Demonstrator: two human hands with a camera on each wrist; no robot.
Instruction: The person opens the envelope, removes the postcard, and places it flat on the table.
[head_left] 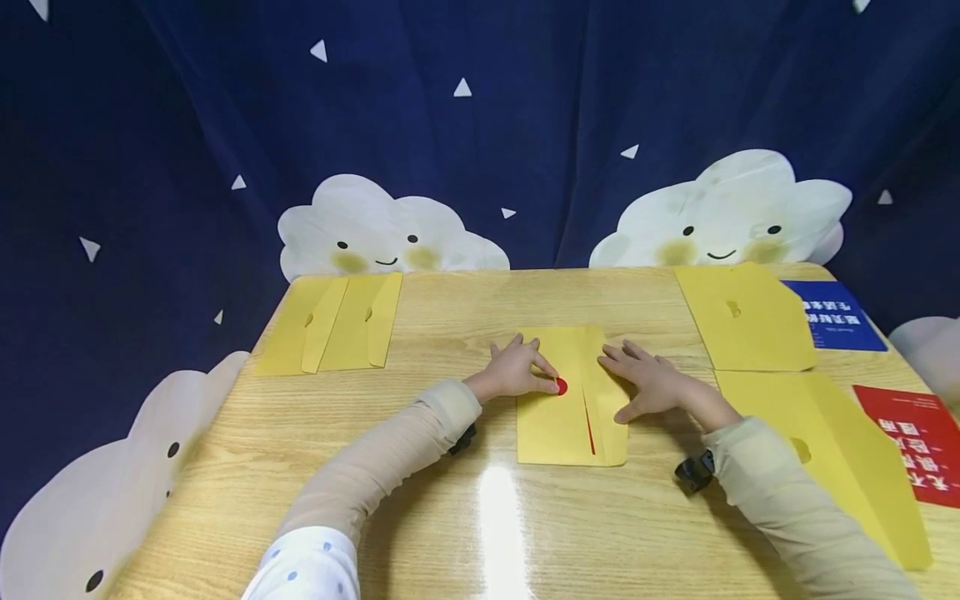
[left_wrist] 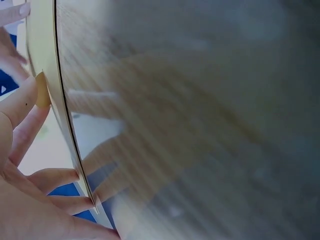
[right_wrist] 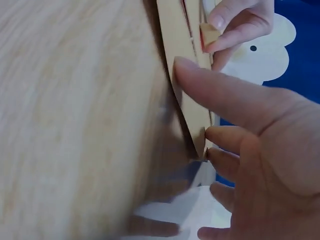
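Note:
A yellow paper envelope point(head_left: 546, 437) lies in front of me, its flap folded over along the right side. Red shows through its round cut-out and as a narrow slit beside the flap edge. My left hand point(head_left: 516, 371) rests on the envelope, thumb and index finger pinching the small half-round tab point(left_wrist: 43, 91) lifted at the cut-out. Its other fingers spread over the paper toward the far edge. At the flap side, my right hand point(head_left: 651, 385) has its fingers extended, thumb and fingertips touching the flap point(right_wrist: 187, 107).
Two yellow envelopes point(head_left: 348, 333) overlap at the back left. On the right lie two more, one flat point(head_left: 750, 333) and one with its flap unfolded point(head_left: 862, 467), beside a blue card point(head_left: 840, 321) and a red card point(head_left: 911, 433). A dark curtain point(head_left: 525, 125) hangs behind the table.

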